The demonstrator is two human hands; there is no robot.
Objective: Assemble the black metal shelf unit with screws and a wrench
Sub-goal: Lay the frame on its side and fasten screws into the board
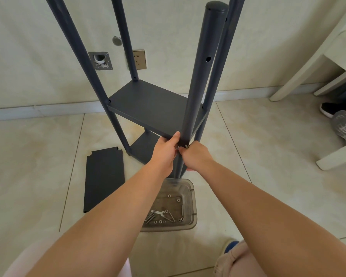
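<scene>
The dark metal shelf unit stands on the floor, with round posts and a middle shelf panel (148, 104). Its near post (202, 72) rises toward me with a capped top. My left hand (165, 152) grips the shelf panel's near corner where it meets that post. My right hand (196, 156) pinches a small screw (185, 146) at the same joint. A lower shelf (146, 146) shows beneath. A spare shelf panel (104, 180) lies flat on the floor at the left. A small wrench (160, 213) lies in the clear tray (190, 224) among several screws and nuts.
A wall with a socket (139, 59) and a square metal plate (100, 60) stands behind the unit. White furniture legs (308, 62) and a shoe (328, 109) are at the right. Tiled floor surrounds the unit. My knees show at the bottom edge.
</scene>
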